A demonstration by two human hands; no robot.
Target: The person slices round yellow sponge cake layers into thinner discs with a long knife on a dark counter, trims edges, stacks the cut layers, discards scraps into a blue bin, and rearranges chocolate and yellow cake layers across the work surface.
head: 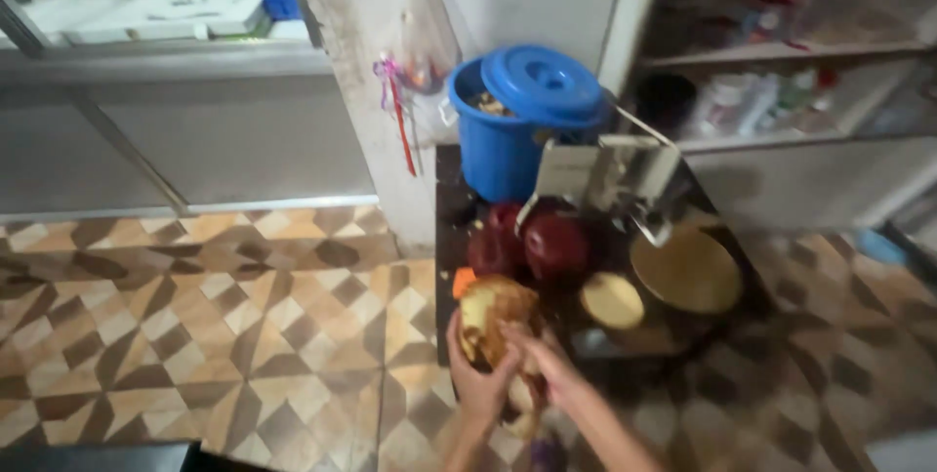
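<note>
Both hands are held low centre: left hand (475,374) and right hand (543,360) gripping a yellowish peeled fruit (493,311); blue lidded bucket (517,121) is seen upper centre.

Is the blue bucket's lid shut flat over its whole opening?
No. The blue lid sits tilted and pushed to one side of the blue bucket, leaving a gap through which its contents show.

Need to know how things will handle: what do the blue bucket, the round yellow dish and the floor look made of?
Blue bucket with lid: likely plastic, judging by its uniform colour, moulded knob and dull sheen. Round yellow dish: smooth and matte, possibly plastic or enamel; blur leaves it open. Floor: apparently glossy tile or patterned vinyl, a brown and cream geometric print with faint reflections.
</note>
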